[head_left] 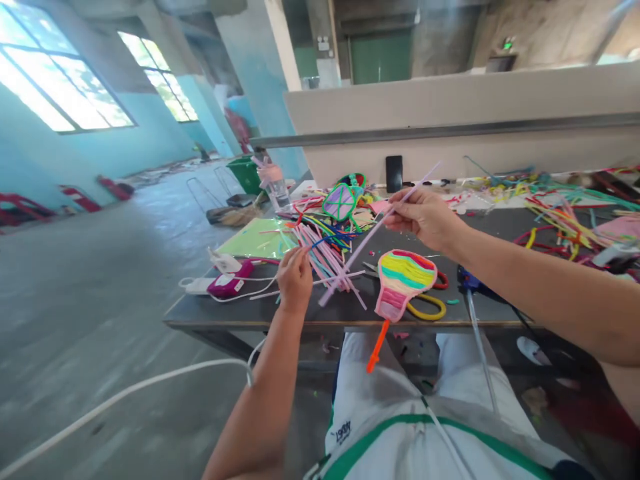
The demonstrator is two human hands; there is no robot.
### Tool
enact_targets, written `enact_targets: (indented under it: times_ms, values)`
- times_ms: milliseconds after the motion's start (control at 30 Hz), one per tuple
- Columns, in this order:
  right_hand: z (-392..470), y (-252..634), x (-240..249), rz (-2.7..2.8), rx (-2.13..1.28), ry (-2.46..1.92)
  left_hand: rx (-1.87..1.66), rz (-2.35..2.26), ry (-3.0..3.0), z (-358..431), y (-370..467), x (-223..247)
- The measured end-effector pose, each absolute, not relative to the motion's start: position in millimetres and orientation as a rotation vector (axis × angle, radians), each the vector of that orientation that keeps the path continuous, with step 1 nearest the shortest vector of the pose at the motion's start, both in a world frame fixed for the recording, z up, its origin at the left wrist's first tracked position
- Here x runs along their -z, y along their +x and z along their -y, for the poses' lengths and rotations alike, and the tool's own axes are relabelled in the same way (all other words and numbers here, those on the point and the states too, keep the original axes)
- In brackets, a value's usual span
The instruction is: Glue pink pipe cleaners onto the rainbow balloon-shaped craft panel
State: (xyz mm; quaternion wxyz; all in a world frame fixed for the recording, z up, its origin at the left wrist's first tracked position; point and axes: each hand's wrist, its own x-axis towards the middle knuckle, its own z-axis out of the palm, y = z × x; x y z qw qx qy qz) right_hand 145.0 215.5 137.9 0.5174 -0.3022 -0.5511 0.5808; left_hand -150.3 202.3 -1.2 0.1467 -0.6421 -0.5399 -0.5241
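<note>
My right hand [420, 217] pinches a long lilac pipe cleaner [367, 239], which slants down left over a bundle of pink and white pipe cleaners [320, 250]. Beside that bundle is my left hand [295, 277], fingers curled together. A blue pipe cleaner [334, 237] reaches its fingertips, but what the fingers grip is unclear. Near the table's front edge lies a striped fan-shaped piece [406, 275] with a pink border and an orange stem [379, 347]. It partly covers scissors with a yellow handle loop [440, 308].
A purple power strip [230, 280] with white cables stands left. Behind the bundle are a green-edged craft piece [340, 202], a bottle [275, 187] and a phone [394, 173]. At right, a blue tool [470, 280], perhaps a glue gun, lies near loose pipe cleaners [563, 223].
</note>
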Motion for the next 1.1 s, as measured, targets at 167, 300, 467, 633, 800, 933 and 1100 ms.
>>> enact_targets:
  times_ms: [167,300,467,633,800,933,1100]
  values:
    - [-188.2,157.9,-88.5,1.294,-1.461,-0.967,1.751,1.692,-2.370,-157.7,-74.3,-27.7]
    - [-176.3,159.4,-49.7,1.337,-1.482,-1.116,1.647,1.866,-2.766,-119.7,-22.1,-18.1]
    - [-190.0,167.8,-22.9,1.475,-1.361,-1.338,1.314,2.150,-2.750,-110.4,-5.6,4.3]
    - [-226.7,197.9,-22.1,1.624,-0.901,-1.611,1.092,2.135,-2.707,-119.7,-0.3,7.9]
    - [-247.4,216.6,-22.0,1.874,-0.616,-1.697,0.882,2.073,-2.724,-123.5,6.1,7.1]
    - [-257.8,213.7,-18.9,2.015,-0.542,-1.762,0.776,2.044,-2.741,-125.8,5.7,8.9]
    - [-271.3,207.4,-24.5,2.082,-0.582,-1.861,0.700,2.053,-2.737,-128.2,4.7,9.0]
